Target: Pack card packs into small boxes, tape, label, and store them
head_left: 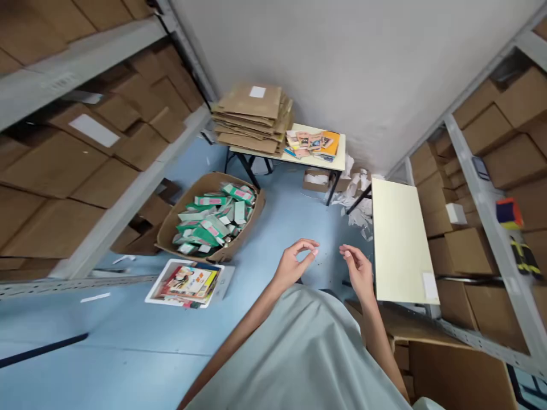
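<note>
Fingers (pixel 304 244) part-curled around nothing, left hand (pixel 296 263) and right hand (pixel 359 273) hover apart, seemingly between grasps, so any grip calls for reaching, pale table (pixel 399 239) near the right, carton (pixel 248 230) of green boxes (pixel 215 226) farther left.

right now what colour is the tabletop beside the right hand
The tabletop is pale cream-yellow, showing best in the head view.

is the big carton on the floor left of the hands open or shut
Open: the carton has no flaps closed over its top, and green-and-white boxes show heaped inside.
</note>
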`<state>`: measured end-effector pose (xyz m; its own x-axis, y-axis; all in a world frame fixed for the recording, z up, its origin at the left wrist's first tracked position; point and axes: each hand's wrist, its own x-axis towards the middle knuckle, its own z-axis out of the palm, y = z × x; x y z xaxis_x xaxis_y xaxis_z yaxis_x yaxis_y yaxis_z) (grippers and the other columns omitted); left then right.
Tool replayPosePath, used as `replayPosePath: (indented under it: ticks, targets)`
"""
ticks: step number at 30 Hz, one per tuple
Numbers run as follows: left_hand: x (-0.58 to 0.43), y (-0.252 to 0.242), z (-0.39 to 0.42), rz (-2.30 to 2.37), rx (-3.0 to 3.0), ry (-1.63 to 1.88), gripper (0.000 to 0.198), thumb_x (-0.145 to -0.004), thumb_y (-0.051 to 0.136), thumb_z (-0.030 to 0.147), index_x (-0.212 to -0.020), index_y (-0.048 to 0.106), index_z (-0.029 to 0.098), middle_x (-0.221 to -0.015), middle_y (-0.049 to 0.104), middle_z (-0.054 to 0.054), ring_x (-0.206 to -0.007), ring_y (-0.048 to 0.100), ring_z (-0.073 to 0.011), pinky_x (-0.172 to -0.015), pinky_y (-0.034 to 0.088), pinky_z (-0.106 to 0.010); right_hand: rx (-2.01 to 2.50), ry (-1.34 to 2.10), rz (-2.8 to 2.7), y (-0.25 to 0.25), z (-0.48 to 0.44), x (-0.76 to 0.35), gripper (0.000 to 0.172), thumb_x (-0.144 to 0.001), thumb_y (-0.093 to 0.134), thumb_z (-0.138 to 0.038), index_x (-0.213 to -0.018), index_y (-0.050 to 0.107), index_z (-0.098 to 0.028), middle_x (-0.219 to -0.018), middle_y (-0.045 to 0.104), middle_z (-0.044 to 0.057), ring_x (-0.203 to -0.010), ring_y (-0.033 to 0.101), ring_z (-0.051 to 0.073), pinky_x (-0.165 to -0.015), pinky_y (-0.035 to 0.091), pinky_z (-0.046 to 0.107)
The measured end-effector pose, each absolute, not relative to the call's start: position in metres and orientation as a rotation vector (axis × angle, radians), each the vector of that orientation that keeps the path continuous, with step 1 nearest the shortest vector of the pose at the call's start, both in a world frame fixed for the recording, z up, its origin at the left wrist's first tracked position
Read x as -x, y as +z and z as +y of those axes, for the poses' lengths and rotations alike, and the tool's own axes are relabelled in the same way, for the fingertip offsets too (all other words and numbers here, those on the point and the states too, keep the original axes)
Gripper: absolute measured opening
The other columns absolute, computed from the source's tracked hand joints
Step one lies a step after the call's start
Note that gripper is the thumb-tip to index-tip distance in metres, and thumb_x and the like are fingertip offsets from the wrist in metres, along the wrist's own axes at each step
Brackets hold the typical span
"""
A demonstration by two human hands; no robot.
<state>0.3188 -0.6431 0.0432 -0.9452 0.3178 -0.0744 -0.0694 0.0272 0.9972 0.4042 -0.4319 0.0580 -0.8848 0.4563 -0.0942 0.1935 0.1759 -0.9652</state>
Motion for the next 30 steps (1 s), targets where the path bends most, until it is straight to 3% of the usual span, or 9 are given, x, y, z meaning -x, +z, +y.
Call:
replayPosePath:
  ticks: [8,15,21,27,30]
  targets:
    - [-0.155,0.047,-0.705,2.146,-0.088,2.203,0.044,-0.096,0.083,0.066,-0.086,0.068,0.026,-0.113,0.088,-0.01,-0.115,0.082,-0.0286,-0.109,0.064,-0.044,0.561,1.902,-2.248,0.043,-0.467,-0.239,0.046,-0.103,0.073,-0.066,-0.117,0.087,-0.025,-0.124,0.091,0.015,-0.115,0.087,0.033,-0.11,0.069,0.053]
    - [-0.042,0.031,-0.682,2.161,0.007,2.19,0.059,-0.095,0.083,0.082,-0.085,0.073,0.025,-0.11,0.087,-0.01,-0.111,0.081,-0.0278,-0.105,0.064,-0.042,0.557,2.029,-2.209,0.016,-0.437,-0.09,0.054,-0.098,0.078,-0.073,-0.119,0.086,-0.024,-0.126,0.091,0.015,-0.118,0.087,0.034,-0.114,0.068,0.053]
    - [0.075,0.017,-0.647,2.094,0.261,2.123,0.064,-0.091,0.084,0.087,-0.088,0.078,0.023,-0.113,0.087,-0.011,-0.115,0.08,-0.0294,-0.111,0.064,-0.046,0.433,2.087,-2.34,0.004,-0.39,0.045,0.05,-0.104,0.073,-0.069,-0.129,0.084,-0.026,-0.134,0.089,0.014,-0.124,0.086,0.033,-0.116,0.066,0.051]
    - [0.19,-0.015,-0.603,2.104,0.191,2.031,0.057,-0.092,0.086,0.079,-0.106,0.084,0.023,-0.123,0.088,-0.012,-0.12,0.081,-0.031,-0.115,0.063,-0.049,0.426,2.079,-2.492,-0.042,-0.349,0.182,0.047,-0.102,0.078,-0.065,-0.123,0.084,-0.023,-0.125,0.09,0.013,-0.111,0.086,0.029,-0.111,0.069,0.049]
    - [0.245,-0.044,-0.587,2.098,0.192,1.973,0.052,-0.091,0.086,0.071,-0.111,0.085,0.023,-0.124,0.087,-0.011,-0.119,0.08,-0.0299,-0.111,0.063,-0.045,0.529,2.033,-2.569,-0.067,-0.346,0.238,0.039,-0.106,0.075,-0.054,-0.125,0.084,-0.02,-0.129,0.089,0.015,-0.114,0.086,0.03,-0.112,0.069,0.051]
